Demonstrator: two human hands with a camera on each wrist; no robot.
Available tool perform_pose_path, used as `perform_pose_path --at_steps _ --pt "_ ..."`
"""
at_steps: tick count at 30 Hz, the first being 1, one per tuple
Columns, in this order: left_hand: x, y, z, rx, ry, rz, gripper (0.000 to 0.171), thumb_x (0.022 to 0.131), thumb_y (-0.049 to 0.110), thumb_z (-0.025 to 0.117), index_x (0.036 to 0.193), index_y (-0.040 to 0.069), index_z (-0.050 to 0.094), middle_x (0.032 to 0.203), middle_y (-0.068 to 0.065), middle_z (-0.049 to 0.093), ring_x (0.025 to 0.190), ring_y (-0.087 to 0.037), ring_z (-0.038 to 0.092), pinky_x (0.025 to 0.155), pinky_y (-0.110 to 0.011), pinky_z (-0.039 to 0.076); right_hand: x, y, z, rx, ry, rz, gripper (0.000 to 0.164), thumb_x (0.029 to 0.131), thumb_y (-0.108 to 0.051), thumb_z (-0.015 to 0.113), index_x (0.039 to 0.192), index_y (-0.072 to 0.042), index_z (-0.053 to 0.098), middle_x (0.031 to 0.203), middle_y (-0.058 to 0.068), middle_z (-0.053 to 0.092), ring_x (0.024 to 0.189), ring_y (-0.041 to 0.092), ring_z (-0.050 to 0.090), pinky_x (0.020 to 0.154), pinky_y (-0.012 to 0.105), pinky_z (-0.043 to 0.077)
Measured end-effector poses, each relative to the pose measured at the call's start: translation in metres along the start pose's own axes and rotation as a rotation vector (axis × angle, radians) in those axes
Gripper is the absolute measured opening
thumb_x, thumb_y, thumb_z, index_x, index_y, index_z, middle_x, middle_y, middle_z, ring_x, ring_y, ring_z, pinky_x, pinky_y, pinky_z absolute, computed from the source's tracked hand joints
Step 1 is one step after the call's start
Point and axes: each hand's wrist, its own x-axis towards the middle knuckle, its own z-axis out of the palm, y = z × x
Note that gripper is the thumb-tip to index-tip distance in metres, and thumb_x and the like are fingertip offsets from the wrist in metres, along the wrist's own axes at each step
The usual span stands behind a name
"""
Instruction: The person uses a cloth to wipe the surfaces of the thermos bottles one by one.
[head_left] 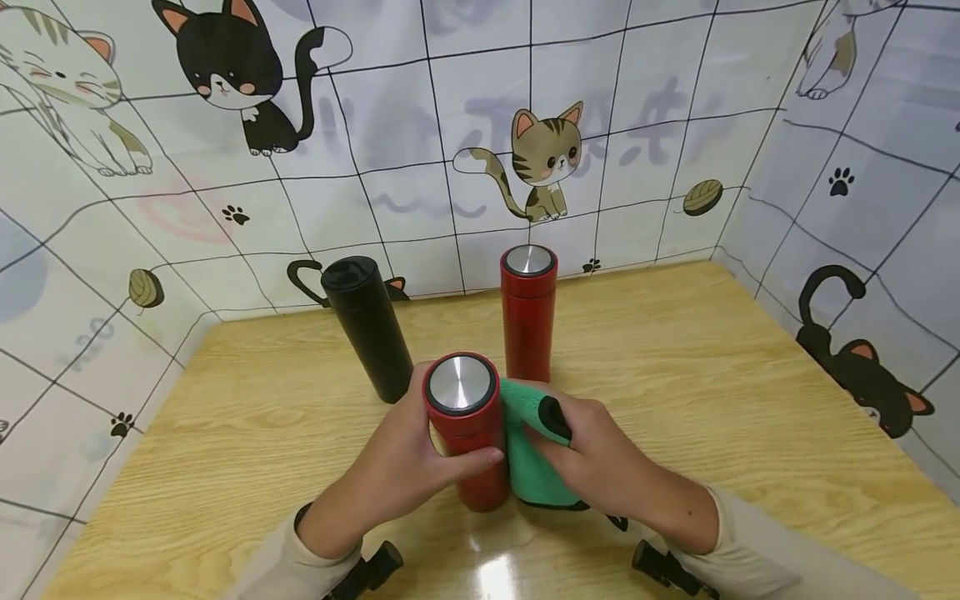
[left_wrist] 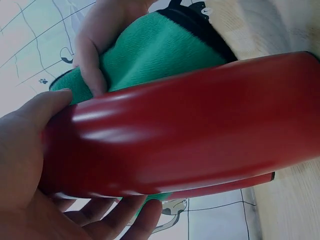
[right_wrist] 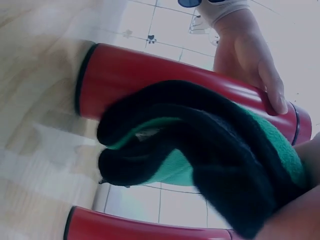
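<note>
My left hand (head_left: 401, 467) grips a red thermos (head_left: 483, 487) near its upper part, thumb across the front and fingers round the far side. The thermos stands nearly upright with its silver-topped lid (head_left: 461, 383) towards me; whether its base touches the table I cannot tell. In my right hand (head_left: 607, 458) is a folded green cloth (head_left: 536, 471) with black edging, held against the thermos's right side. The left wrist view shows the cloth (left_wrist: 165, 50) along the red body (left_wrist: 190, 130). From the right wrist, the dark folds (right_wrist: 190, 110) cover part of the thermos (right_wrist: 135, 72).
A second red thermos (head_left: 528, 333) stands just behind the cloth. Behind my left hand is a black tumbler (head_left: 367, 333). All are on a wooden table (head_left: 712, 367), with cat-patterned wall covering (head_left: 420, 125) at its back and sides.
</note>
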Motion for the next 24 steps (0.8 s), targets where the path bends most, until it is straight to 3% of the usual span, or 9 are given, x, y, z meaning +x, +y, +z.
perform_pose_path --at_steps 3,9,16,20,24 --pt "0.001 0.001 -0.001 0.010 -0.010 -0.001 0.085 0.076 0.038 0.087 0.142 0.026 0.035 0.133 0.015 0.055 0.124 -0.005 0.054 0.106 -0.041 0.049 0.000 -0.001 -0.002 0.029 0.023 -0.032 0.046 0.101 -0.007 0.056 0.146 -0.013 0.050 0.141 0.003 0.060 0.128 0.020 0.059 0.100 0.038 0.053" --pt "-0.001 0.002 0.000 -0.023 0.006 -0.003 0.081 0.078 0.031 0.087 0.141 0.026 0.037 0.132 0.014 0.057 0.122 -0.006 0.056 0.105 -0.041 0.050 0.000 -0.001 -0.002 0.023 -0.013 0.014 0.047 0.101 -0.009 0.056 0.147 -0.016 0.049 0.142 -0.001 0.059 0.128 0.017 0.059 0.101 0.035 0.053" --pt "-0.004 0.002 0.003 -0.031 0.095 0.073 0.079 0.076 0.025 0.089 0.138 0.025 0.041 0.130 0.011 0.060 0.119 -0.009 0.059 0.100 -0.036 0.053 -0.004 -0.007 -0.003 0.071 0.099 -0.008 0.044 0.101 -0.006 0.055 0.143 -0.017 0.053 0.139 0.002 0.061 0.123 0.015 0.062 0.098 0.030 0.054" --pt "-0.005 0.007 0.002 0.057 0.180 0.135 0.081 0.072 0.023 0.091 0.140 0.026 0.047 0.131 0.008 0.061 0.119 -0.012 0.059 0.097 -0.035 0.056 -0.007 -0.012 -0.004 0.140 0.180 -0.014 0.044 0.100 -0.003 0.054 0.142 -0.016 0.054 0.138 0.005 0.062 0.122 0.012 0.063 0.097 0.026 0.054" --pt "-0.004 0.010 -0.001 0.248 0.256 0.156 0.084 0.067 0.025 0.093 0.140 0.029 0.051 0.123 0.007 0.062 0.110 -0.010 0.059 0.087 -0.033 0.059 -0.006 -0.015 -0.002 0.136 0.307 -0.098 0.048 0.098 0.005 0.054 0.141 -0.014 0.055 0.137 0.005 0.062 0.123 0.009 0.062 0.098 0.023 0.053"
